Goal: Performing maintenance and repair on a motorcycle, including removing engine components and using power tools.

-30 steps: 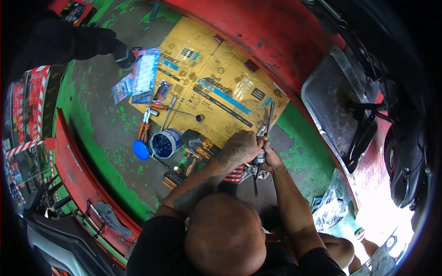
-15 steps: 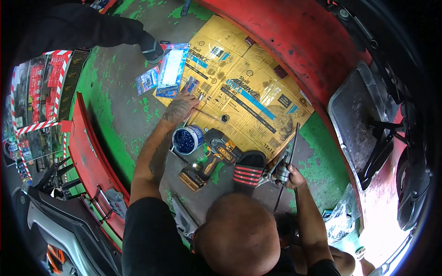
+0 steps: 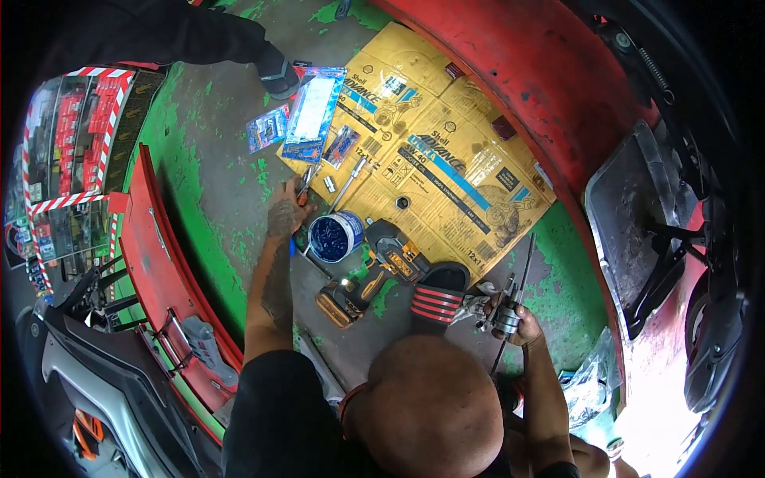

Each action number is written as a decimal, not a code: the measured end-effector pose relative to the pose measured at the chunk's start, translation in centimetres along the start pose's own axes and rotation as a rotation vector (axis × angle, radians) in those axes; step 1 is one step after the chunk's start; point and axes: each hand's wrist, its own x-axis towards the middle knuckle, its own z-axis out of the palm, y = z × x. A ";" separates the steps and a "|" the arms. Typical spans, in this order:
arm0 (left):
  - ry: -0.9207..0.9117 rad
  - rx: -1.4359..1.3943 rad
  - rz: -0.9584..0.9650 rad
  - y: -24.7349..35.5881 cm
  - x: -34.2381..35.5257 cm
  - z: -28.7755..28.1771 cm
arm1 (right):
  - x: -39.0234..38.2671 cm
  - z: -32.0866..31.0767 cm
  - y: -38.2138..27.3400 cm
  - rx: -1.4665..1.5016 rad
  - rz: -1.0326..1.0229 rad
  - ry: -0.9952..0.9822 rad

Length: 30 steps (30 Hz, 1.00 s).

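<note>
Worn concrete floor [image 3: 215, 183] with flaking green paint, seen from above; flattened yellow cardboard [image 3: 446, 159] spread across its upper middle, red curved bodywork [image 3: 526, 72] beyond it. On the cardboard edge: blue packets [image 3: 312, 111], a socket extension bar [image 3: 349, 182], small loose metal pieces. Near centre: round tub of dark blue grease [image 3: 335, 237], just beside a yellow-and-black cordless drill [image 3: 374, 275] lying on its side. Striped black-and-red sandal [image 3: 437, 295] between drill and right hand. Red ramp rail [image 3: 159, 263] at left, grey scooter panel [image 3: 88, 374] below it; another person's dark sleeve and foot [image 3: 279, 76] at top. Bald head [image 3: 434, 406] filling the lower foreground, hiding both upper arms.

Left hand [image 3: 285, 213] stretched forward, fingers closed around a plier-like tool [image 3: 305, 182] with orange handles, just above the grease tub. Right hand [image 3: 510, 315] low at right, fingers wrapped tight on a small metal cylinder part [image 3: 505, 319]; thin dark rod [image 3: 526, 263] rising from that fist toward the cardboard edge. Hands well apart.
</note>
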 end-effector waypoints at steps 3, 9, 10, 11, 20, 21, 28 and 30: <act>-0.048 -0.162 -0.139 -2.7 0.1 1.1 | 0.5 0.1 0.1 0.020 0.018 -0.018; -0.001 -0.249 -0.181 0.9 2.6 1.4 | 0.1 0.0 0.5 0.019 0.019 0.031; -0.059 -0.345 -0.191 2.9 3.3 1.1 | -0.1 -0.3 0.5 0.017 0.016 0.040; -0.105 -0.431 -0.209 3.7 3.8 0.6 | 0.0 -0.4 0.6 0.004 0.026 0.035; -0.330 -0.382 -0.171 4.3 5.6 -1.9 | 0.1 0.9 0.0 0.020 0.000 -0.006; -0.267 -0.419 -0.214 4.6 5.1 -2.7 | -0.3 0.9 -0.1 0.024 -0.013 -0.013; -0.166 -0.080 -0.240 1.4 1.3 -2.0 | -0.2 0.0 -0.2 0.051 -0.053 -0.023; -0.236 -0.057 -0.283 2.8 1.0 -0.5 | -0.3 -0.2 -0.1 0.069 -0.057 -0.019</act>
